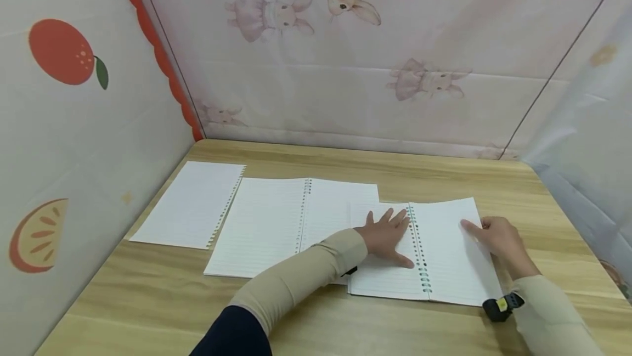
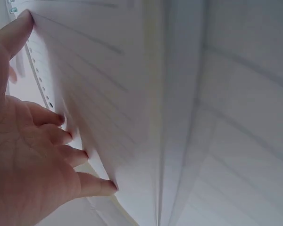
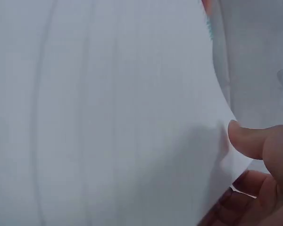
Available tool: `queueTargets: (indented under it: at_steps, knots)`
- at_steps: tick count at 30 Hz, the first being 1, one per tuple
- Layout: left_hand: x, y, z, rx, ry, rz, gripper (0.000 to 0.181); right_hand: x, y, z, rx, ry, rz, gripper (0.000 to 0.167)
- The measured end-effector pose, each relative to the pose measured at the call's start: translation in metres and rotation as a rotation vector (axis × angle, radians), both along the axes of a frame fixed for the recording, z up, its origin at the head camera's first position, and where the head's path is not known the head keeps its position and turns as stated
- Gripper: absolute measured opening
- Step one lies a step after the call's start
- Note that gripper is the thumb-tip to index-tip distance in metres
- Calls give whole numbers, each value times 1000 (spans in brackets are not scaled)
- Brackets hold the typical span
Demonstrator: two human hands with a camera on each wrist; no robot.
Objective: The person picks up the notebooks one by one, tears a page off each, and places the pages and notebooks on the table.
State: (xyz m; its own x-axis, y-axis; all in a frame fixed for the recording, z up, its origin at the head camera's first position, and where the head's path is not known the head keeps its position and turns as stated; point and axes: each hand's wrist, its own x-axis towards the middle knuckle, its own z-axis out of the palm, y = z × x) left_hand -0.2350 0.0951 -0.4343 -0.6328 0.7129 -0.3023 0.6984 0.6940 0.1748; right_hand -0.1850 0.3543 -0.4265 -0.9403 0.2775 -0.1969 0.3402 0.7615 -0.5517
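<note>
I hold the open notebook (image 1: 449, 252)
My right hand (image 1: 502, 242) pinches its right edge; my left hand (image 1: 385, 238), fingers spread, rests on its left side. It lies on the table (image 1: 345, 326), partly over another notebook (image 1: 269, 213).

Left hand (image 1: 387, 237) hides part of the right notebook (image 1: 441, 252); right sleeve (image 1: 553, 315) cropped below

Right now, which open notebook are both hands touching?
The right notebook: the left hand rests on its left page, the right hand holds the edge of its right page. Neither hand touches the left notebook.
</note>
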Motion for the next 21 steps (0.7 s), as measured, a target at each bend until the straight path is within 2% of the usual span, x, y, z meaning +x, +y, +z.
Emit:
queueTargets:
  at_steps: [4,9,13,16,21]
  knots:
    - [2,-2,2,-3,-29,11,104,-5,2,-10,9,-3,-1,47]
    - [3,-1,2,-11,-6,13,104,-5,3,-12,47,28,2,50]
    - [2,-1,1,-27,6,21,105,-6,3,-10,46,-4,8,58]
    - [1,-1,0,-33,5,20,105,-8,6,-10,48,-32,26,58]
    - [2,-2,-2,-30,7,14,104,-10,10,-13,-5,-85,14,67]
